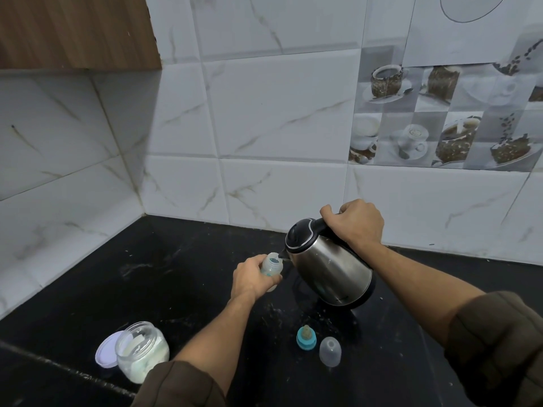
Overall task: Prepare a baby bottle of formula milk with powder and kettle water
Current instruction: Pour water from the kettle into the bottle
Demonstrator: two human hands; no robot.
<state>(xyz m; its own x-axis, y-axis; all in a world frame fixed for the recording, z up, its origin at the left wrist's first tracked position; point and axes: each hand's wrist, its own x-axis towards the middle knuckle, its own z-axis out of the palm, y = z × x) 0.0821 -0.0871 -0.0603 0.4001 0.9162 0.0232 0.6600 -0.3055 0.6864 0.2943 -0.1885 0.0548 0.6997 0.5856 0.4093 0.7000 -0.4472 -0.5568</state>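
Observation:
My right hand point(357, 223) grips the black handle of a steel kettle point(329, 268), which is tilted left with its spout at the open mouth of a small clear baby bottle point(271, 267). My left hand point(252, 279) holds that bottle around its body, tipped toward the spout. A glass jar of white powder point(144, 352) stands open at the front left, with its pale lilac lid point(105, 351) leaning behind it. The teal ring with the teat point(306, 340) and the clear bottle cap point(330, 351) lie on the counter in front of the kettle.
The black stone counter point(182, 274) meets white marble-look wall tiles in a corner at the back left. A wooden cabinet point(76, 30) hangs at the upper left. Specks of powder dot the counter near the teat.

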